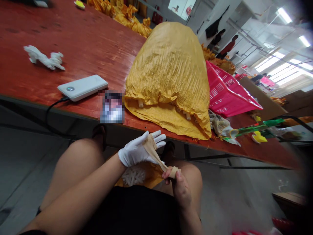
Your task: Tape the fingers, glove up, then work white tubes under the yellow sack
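My left hand (135,150), in a white glove, is held palm up above my lap with its fingers spread. One end of a beige bandage strip (154,151) lies across that palm. From there the strip runs down, stretched, to my bare right hand (179,186). The fingers and thumb of the right hand are closed on the rolled part of the bandage (174,172). Below the hands, an orange-yellow bag (153,176) lies between my legs, with several white stick-like pieces (133,176) in it.
On the red table (97,42) stands a large yellow sack (168,68), with tube ends showing at its mouth. A pink basket (230,88), work gloves (221,125), a white power bank (83,87) and a crumpled white glove (45,58) are around it. People (228,47) stand far off.
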Tool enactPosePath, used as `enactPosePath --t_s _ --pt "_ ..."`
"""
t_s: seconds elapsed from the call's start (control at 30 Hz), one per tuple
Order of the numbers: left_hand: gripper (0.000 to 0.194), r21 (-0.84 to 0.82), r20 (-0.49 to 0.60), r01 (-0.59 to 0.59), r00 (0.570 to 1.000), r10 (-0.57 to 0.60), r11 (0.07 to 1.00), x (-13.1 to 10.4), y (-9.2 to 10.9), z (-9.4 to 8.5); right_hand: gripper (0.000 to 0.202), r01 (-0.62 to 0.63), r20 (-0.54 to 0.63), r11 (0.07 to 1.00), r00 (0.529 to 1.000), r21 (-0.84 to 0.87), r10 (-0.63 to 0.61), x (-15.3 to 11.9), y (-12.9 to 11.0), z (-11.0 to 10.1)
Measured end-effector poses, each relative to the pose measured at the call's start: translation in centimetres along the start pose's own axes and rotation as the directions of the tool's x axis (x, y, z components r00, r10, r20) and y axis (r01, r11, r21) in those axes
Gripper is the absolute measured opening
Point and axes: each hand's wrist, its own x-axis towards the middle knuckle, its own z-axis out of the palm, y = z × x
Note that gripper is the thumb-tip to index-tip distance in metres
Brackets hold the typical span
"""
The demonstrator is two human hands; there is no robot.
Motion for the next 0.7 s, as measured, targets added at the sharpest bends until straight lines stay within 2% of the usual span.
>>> enactPosePath --t_s 0.17,0.33,0.5,0.6,0.7 --pt "0.056 -0.021 0.079 0.102 0.992 -0.1 0.995 -0.2 -0.1 0.3 0.047 0.014 -0.044 0.997 0.999 -0.079 -0.018 -0.1 0.2 -0.6" --pt "0.058 -0.132 0.087 0.088 0.993 -0.077 0.987 -0.2 -0.1 0.3 0.043 0.086 0.147 0.992 0.987 -0.094 -0.072 -0.5 0.2 -0.2" --pt "0.06 -0.295 0.072 0.096 0.994 -0.078 0.951 -0.2 -0.3 0.3 0.035 0.188 0.234 0.929 0.965 -0.319 -0.115 -0.5 1.6 0.0" --pt "0.063 -0.318 0.06 0.106 0.994 -0.092 0.942 -0.2 -0.4 0.6 0.026 0.201 0.271 0.881 0.959 -0.429 -0.087 -0.2 2.7 0.0" --pt "0.066 -0.286 0.013 0.049 0.999 -0.047 0.957 -0.2 -0.1 1.0 0.026 0.159 0.314 0.881 0.949 -0.446 -0.012 0.2 3.8 -0.4"
